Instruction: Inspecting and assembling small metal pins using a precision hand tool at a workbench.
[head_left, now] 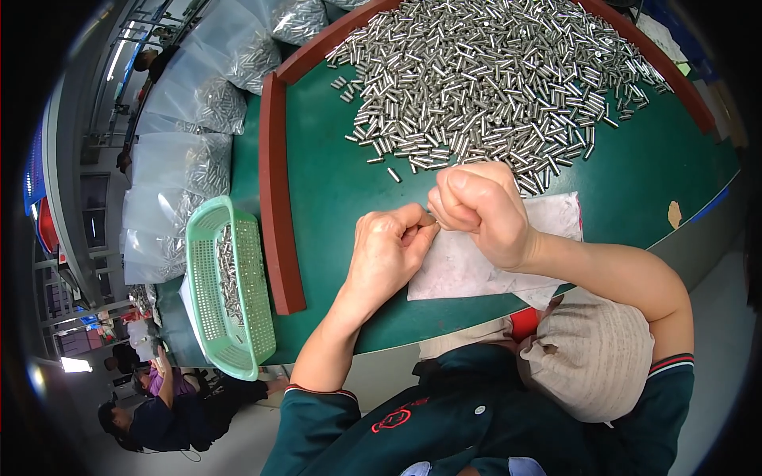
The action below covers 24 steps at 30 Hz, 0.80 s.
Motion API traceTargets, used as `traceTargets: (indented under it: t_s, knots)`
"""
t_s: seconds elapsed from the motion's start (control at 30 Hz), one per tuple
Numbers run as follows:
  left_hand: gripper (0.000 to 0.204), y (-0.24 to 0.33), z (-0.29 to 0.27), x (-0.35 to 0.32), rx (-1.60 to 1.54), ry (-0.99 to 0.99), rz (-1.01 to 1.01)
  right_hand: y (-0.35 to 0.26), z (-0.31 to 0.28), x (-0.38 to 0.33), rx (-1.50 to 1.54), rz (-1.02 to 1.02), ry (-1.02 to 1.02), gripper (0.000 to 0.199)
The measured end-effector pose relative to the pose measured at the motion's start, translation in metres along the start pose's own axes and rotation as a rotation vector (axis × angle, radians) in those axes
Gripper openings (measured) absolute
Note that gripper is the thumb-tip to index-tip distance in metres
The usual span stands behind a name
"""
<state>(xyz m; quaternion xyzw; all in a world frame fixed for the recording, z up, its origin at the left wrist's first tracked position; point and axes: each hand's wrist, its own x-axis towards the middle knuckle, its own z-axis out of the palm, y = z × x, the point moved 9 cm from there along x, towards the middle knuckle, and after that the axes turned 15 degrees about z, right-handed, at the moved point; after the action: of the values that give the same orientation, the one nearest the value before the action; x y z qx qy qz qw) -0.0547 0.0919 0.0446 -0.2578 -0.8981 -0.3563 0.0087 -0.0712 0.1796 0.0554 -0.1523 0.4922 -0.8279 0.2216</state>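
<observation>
A wide heap of short silvery metal pins (pixel 476 79) covers the far part of the green tabletop (pixel 325 174). At its near edge my right hand (pixel 486 213) is closed like a fist above a stained white cloth (pixel 456 274). My left hand (pixel 389 252) is closed too, thumb and fingertips pinched together beside the cloth's left edge. The two hands meet or nearly touch at the fingertips. Whatever lies between the fingers of either hand is too small or hidden to name.
A dark red wooden rail (pixel 278 198) borders the tabletop on the left. Beyond it stand a light green perforated basket (pixel 255 317) with metal pins in it and several clear plastic bags (pixel 210 163) of pins. Other people (pixel 178 416) are at the lower left.
</observation>
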Motion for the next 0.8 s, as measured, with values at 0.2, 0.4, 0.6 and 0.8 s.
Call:
traceTargets:
  t_s: [0.2, 0.4, 0.6, 0.8]
  knots:
    - [0.007, 0.002, -0.001, 0.001, 0.038, -0.006, 0.009, 0.0, -0.003, 0.001, 0.015, -0.02, 0.052, 0.037]
    - [0.007, -0.027, -0.004, -0.008, -0.714, 0.174, -0.239, 0.009, -0.011, 0.001, 0.148, 0.059, 0.034, 0.036]
    - [0.007, -0.034, 0.013, -0.011, -1.493, 0.219, -0.35, 0.007, -0.008, 0.002, 0.162, 0.081, -0.008, 0.035]
    - [0.014, -0.038, 0.012, -0.011, -1.508, 0.235, -0.408, 0.009, -0.009, 0.006, 0.203, 0.097, -0.021, 0.037]
